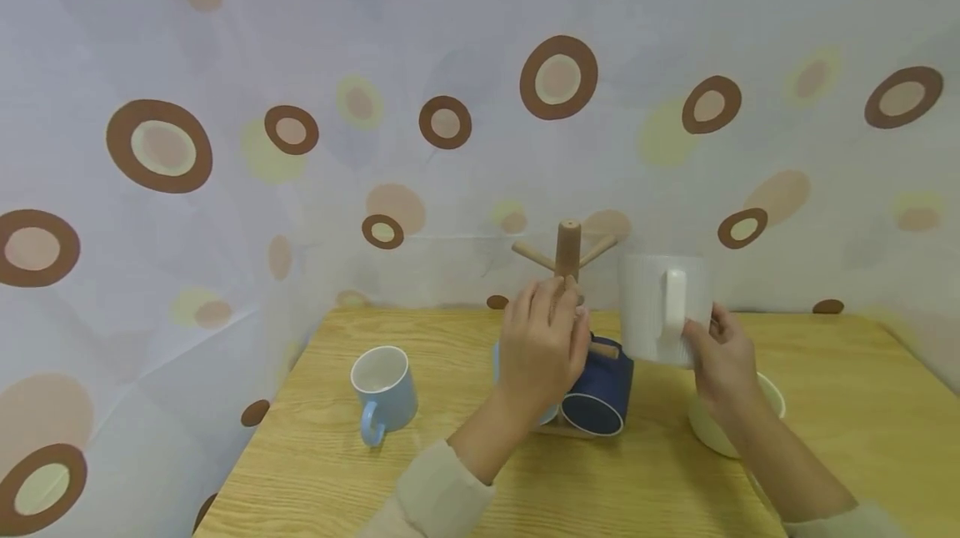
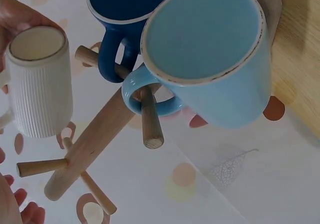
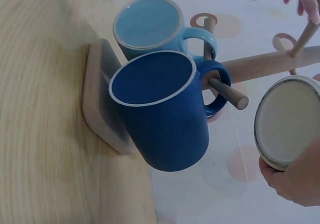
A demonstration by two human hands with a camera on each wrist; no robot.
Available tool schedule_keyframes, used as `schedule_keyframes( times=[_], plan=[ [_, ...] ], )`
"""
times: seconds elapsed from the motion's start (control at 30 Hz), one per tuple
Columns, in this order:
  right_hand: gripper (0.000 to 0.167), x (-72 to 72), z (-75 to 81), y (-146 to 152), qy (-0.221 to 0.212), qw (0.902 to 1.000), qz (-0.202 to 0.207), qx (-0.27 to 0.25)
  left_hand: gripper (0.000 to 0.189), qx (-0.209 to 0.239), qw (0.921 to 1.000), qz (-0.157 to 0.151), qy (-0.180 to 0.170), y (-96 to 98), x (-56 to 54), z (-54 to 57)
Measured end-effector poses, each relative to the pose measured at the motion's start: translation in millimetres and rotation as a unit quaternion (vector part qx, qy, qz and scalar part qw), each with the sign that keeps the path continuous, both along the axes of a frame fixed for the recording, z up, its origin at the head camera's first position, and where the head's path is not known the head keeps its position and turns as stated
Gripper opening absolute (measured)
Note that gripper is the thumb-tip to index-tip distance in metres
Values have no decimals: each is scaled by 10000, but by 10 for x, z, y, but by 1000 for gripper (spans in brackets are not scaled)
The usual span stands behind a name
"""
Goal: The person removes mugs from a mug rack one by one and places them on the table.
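My right hand (image 1: 727, 363) holds a white ribbed mug (image 1: 645, 309) by its lower part, thumb near the bottom of the handle. The mug is raised to the right of a wooden mug tree (image 1: 569, 246), its mouth turned down. At the tree, my left hand (image 1: 542, 342) has its fingers loosely bent, and a fingertip is right at an upper peg (image 3: 306, 37) in the right wrist view. A dark blue mug (image 3: 165, 119) and a light blue mug (image 2: 220, 94) hang by their handles on lower pegs. In the head view, my left hand covers most of that light blue mug.
Another light blue mug (image 1: 386, 396) stands upright on the wooden table (image 1: 300, 471) at left, handle toward me. A pale cream bowl-like vessel (image 1: 712, 429) sits at right, partly behind my right forearm. A patterned cloth (image 1: 480, 37) hangs behind the table.
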State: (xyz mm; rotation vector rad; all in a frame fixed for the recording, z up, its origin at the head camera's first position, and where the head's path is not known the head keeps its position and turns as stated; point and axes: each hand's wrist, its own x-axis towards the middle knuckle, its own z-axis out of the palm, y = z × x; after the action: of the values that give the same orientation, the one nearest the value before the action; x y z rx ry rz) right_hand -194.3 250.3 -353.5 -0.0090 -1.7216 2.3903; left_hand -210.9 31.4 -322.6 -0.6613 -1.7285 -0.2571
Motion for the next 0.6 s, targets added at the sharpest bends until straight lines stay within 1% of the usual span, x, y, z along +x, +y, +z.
schedule_keyframes(
  times=[0.07,0.1,0.13,0.17,0.2,0.23,0.27,0.3,0.33,0.37,0.4,0.43,0.47,0.5,0.53,0.6],
  plan=[
    [34,36,-24,-18,111,9999,26,129,18,87,9986,-377,374,5,22,-1],
    [35,56,-35,-31,173,9995,25,255,20,132,9967,-639,478,14,40,1],
    [37,78,-44,-44,192,9991,23,389,21,177,9942,-917,540,25,66,6],
    [39,98,-53,-64,226,9987,26,459,21,228,9909,-1221,512,38,97,9],
    [40,119,-63,-84,260,9985,19,488,20,260,9870,-1533,409,55,134,12],
    [41,143,-73,-106,294,9981,-4,544,20,294,9824,-1837,197,75,178,12],
    [41,168,-84,-129,344,9973,-39,643,20,341,9762,-2139,-87,98,225,10],
    [41,194,-94,-154,387,9969,-95,686,19,419,9683,-2425,-417,124,275,7],
    [41,220,-104,-179,430,9965,-160,694,19,536,9585,-2693,-767,153,323,1],
    [41,245,-117,-206,485,9960,-230,716,19,699,9459,-2952,-1154,184,370,-5],
    [41,269,-127,-232,535,9949,-327,785,21,897,9302,-3178,-1603,216,420,-8],
    [41,294,-135,-258,593,9939,-419,835,23,1149,9104,-3402,-2054,248,466,-6],
    [41,314,-141,-284,634,9931,-490,854,25,1444,8863,-3634,-2481,281,506,0],
    [42,334,-146,-308,700,9929,-534,805,27,1763,8575,-3846,-2928,310,543,12],
    [42,354,-151,-327,763,9927,-542,760,29,2084,8248,-4041,-3363,336,578,24],
    [43,390,-155,-357,908,9917,-524,741,30,2650,7600,-4246,-4146,371,642,62]
  ],
)
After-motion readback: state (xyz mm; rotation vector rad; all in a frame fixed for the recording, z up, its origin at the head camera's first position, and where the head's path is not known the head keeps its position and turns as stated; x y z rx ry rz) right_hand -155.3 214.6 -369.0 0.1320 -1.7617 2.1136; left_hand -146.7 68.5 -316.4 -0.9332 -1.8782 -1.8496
